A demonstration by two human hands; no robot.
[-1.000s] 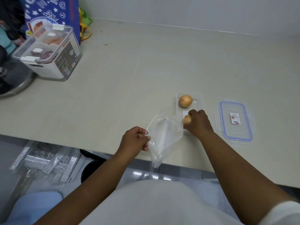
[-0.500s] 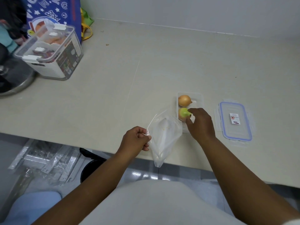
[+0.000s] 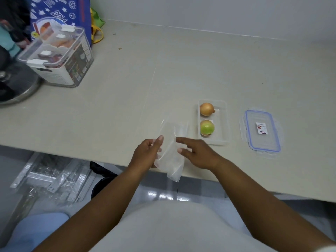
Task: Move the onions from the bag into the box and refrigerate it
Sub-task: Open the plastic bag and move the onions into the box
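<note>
Clear, thin plastic, the empty bag (image 3: 170,157) hung between the two hands at the near edge of the pale beige countertop (image 3: 127,84), its lower end drooping past the counter's lip. The left hand (image 3: 146,154) gripped the bag's left edge, thumb pressed on the film and fingers curled behind it. The right hand (image 3: 197,154) was spread and held nothing, its fingertips just touching the bag's right side. Just beyond the right hand sat the shallow clear rectangular plastic box (image 3: 221,124), uncovered. Inside it lay the round golden-brown onion (image 3: 207,109) at the far end and the round yellow-green onion (image 3: 207,128) at the near end, close together along the box's left wall. To the right of the right hand, apart from the box, the clear rectangular lid with a blue seal (image 3: 261,130) lay flat. Far off to the left of the left hand stood a white lidded storage container (image 3: 58,57), a blue printed bag (image 3: 60,11) behind it.
</note>
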